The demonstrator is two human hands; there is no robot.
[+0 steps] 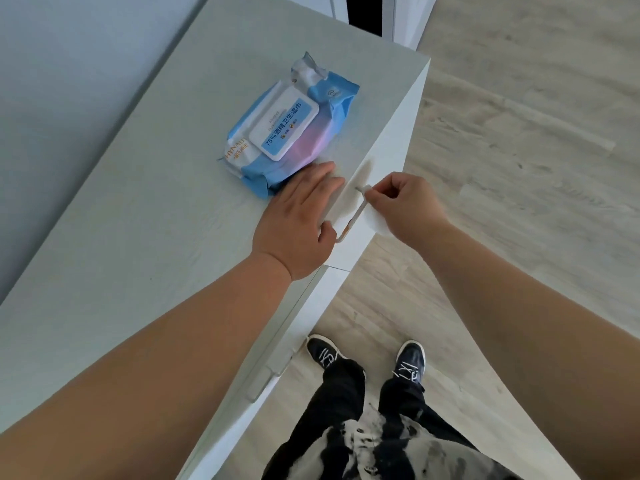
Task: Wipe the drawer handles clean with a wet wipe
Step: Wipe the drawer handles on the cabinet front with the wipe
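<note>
A thin metal drawer handle (352,220) runs along the white drawer front (381,161) just below the cabinet top. My right hand (405,206) pinches a white wet wipe (375,223) against the far end of that handle. My left hand (298,220) lies flat with straight fingers on the cabinet top's front edge, right beside the handle, its fingertips close to the wipes pack. A second, paler handle (268,375) shows on the drawer front nearer to me.
A blue, white and pink pack of wet wipes (294,129) lies on the pale grey cabinet top (138,237), its lid closed. Light wooden floor (519,133) spreads to the right. My two dark shoes (367,355) stand close to the cabinet front.
</note>
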